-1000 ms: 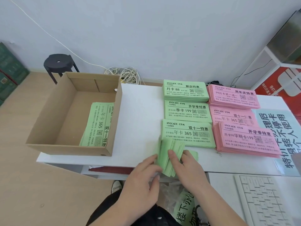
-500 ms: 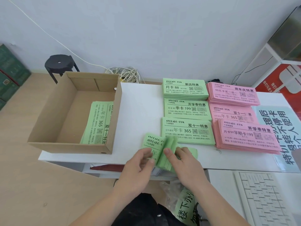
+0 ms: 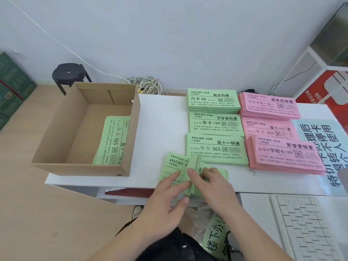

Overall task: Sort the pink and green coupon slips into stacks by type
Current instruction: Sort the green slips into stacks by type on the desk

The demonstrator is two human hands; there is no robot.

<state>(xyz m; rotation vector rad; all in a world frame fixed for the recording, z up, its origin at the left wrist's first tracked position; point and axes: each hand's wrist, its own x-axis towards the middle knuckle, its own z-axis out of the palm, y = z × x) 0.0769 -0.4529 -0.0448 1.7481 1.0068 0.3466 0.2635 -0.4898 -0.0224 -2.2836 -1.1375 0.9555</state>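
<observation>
Along the near edge of the white worktop (image 3: 162, 129), both hands work a bundle of loose green slips (image 3: 175, 164) that overhangs the edge a little. Bare surface runs from there to the back edge, between the cardboard box (image 3: 84, 168) on the left and the sorted stacks on the right. The box juts past the worktop's left edge and holds more green slips (image 3: 113, 140) against its right wall.

The left grip (image 3: 165, 200) lies with fingers fairly straight, pressing on the fanned-out slips, thumb down by the front edge. The right grip (image 3: 212, 183) curls over the rest of the bundle, holding it with some slips turned up on edge between the two hands. The bundle sits just in front of the nearest green stack (image 3: 214, 147); two further green stacks (image 3: 214, 123) (image 3: 212, 100) line up behind it. Three pink stacks (image 3: 286, 155) (image 3: 267, 129) (image 3: 269, 106) form a column just to the right, beside a pale blue printed sheet (image 3: 323, 140).

A white keyboard (image 3: 308, 223) lies on a lower surface at right. Behind, a black stool (image 3: 68, 72) and a tangle of cables (image 3: 145, 85) stand against the pale wall (image 3: 169, 34), over a wood-toned floor (image 3: 37, 213)
</observation>
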